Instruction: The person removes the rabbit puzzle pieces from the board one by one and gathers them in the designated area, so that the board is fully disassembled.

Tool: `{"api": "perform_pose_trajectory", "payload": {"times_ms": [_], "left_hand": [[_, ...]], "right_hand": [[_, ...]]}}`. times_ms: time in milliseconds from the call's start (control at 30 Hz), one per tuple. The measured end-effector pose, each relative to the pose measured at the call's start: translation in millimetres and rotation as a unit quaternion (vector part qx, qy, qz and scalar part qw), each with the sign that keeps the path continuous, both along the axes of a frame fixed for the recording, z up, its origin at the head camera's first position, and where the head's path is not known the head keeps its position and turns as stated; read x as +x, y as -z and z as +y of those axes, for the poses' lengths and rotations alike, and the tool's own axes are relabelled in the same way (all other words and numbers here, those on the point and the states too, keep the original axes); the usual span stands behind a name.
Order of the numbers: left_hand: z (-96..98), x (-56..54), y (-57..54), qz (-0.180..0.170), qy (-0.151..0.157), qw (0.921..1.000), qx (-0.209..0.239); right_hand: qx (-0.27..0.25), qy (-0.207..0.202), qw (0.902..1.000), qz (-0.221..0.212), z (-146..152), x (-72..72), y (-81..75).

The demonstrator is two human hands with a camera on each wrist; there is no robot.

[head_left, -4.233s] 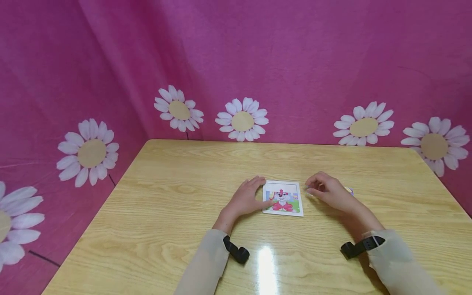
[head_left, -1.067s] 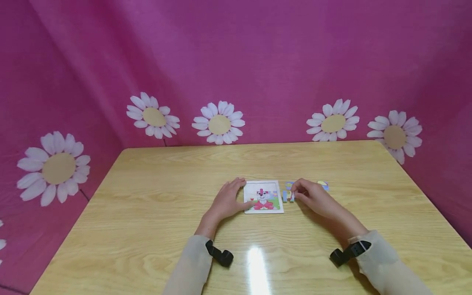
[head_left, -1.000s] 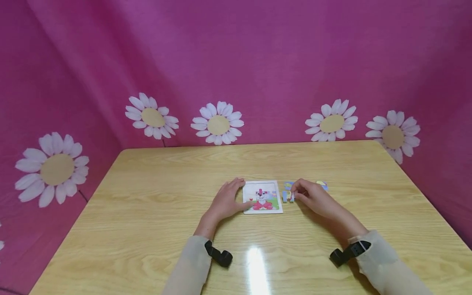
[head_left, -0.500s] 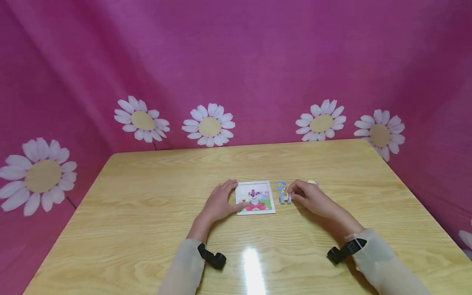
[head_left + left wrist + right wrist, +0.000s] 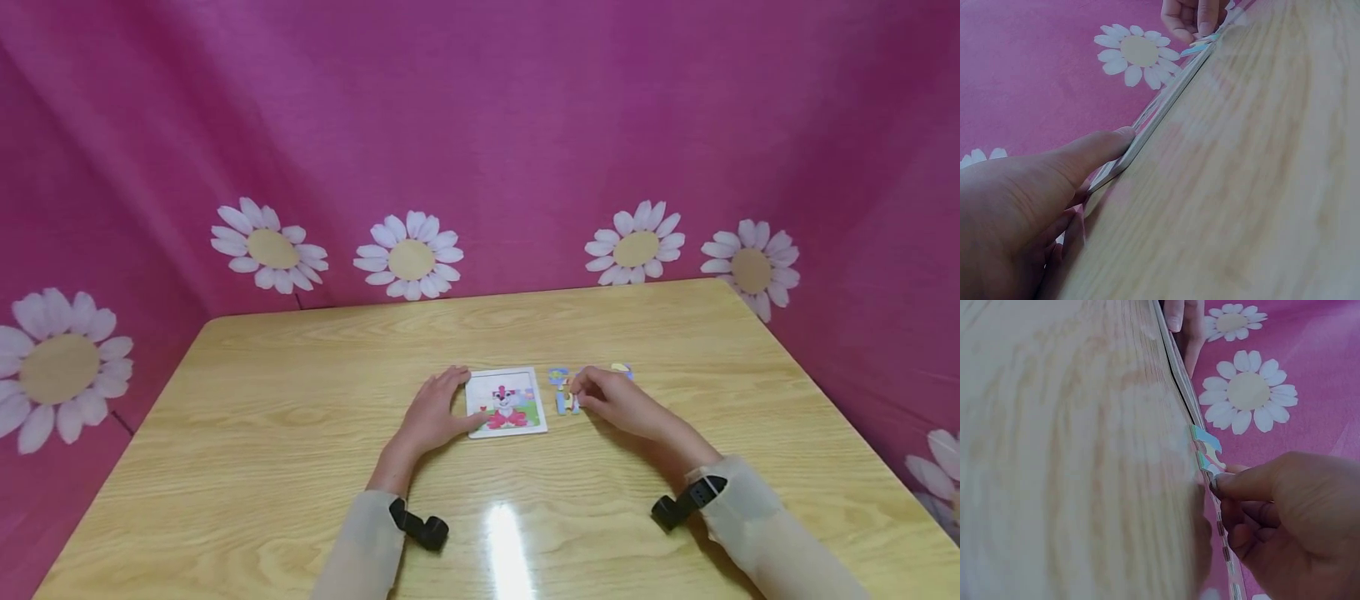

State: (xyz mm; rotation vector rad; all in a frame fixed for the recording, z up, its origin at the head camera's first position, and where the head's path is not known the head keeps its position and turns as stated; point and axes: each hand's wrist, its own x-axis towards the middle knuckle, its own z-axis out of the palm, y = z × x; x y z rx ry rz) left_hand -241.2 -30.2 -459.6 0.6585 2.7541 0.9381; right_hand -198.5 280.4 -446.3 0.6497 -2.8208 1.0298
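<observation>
left grip (image 5: 432,417) is spread apart at the left edge of the puzzle board (image 5: 483,386), right grip (image 5: 618,405) looks clamped on a puzzle piece (image 5: 575,406) just right of the board. imo brace the board lightly, lift level, don't nudge the loose pieces (image 5: 558,376).

white-framed animal puzzle (image 5: 507,403): flat, part-filled | loose multicoloured pieces (image 5: 562,403): beside right edge
</observation>
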Motion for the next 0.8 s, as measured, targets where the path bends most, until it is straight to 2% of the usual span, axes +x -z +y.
{"api": "perform_pose_trajectory", "payload": {"times_ms": [333,567,800], "left_hand": [[-5.0,1.5,-0.2,-0.002,0.0,1.0,-0.002],[-1.9,0.6,0.1,0.0,0.005,1.0,-0.004],[0.0,-0.1,-1.4,-0.002,0.001,1.0,-0.004]], "right_hand": [[0.002,-0.01,0.9999,0.003,-4.8,-1.9,0.5],[-0.003,0.005,0.9999,-0.014,-1.9,-0.5,-0.9],[-0.017,0.007,0.9998,-0.011,-7.0,-1.6,-5.2]]}}
